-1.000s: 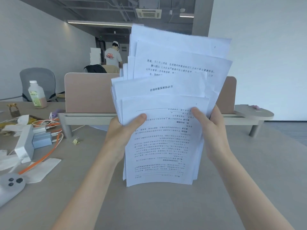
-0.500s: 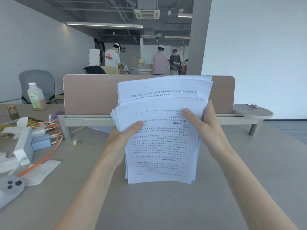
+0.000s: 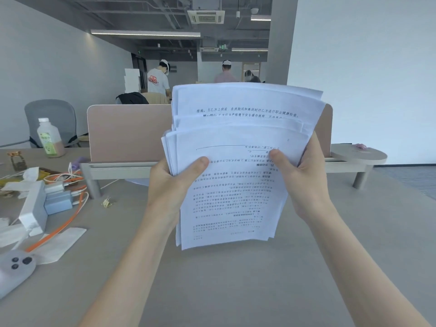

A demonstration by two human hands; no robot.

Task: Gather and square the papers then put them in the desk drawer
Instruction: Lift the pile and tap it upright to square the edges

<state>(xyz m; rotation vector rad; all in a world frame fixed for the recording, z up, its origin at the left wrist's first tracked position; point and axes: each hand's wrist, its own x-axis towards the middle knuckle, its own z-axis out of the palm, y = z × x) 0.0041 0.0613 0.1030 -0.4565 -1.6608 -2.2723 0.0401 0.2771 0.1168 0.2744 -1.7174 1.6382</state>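
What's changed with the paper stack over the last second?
The papers were fanned high a second ago, dropped nearly flush, and now the back sheets stick up again, less than at first. The stack's bottom edge now sits tilted, lower at the left. The left hand and right hand kept their grip on the sides. The desk clutter is unchanged.

— White walls (image 3: 365, 67) at three o'clock, grey pillar (image 3: 279, 43) at twelve.
— Pink divider panel (image 3: 127, 132) ahead, grey chair (image 3: 53, 114) at ten, strip lights (image 3: 145, 33) on open ceiling.
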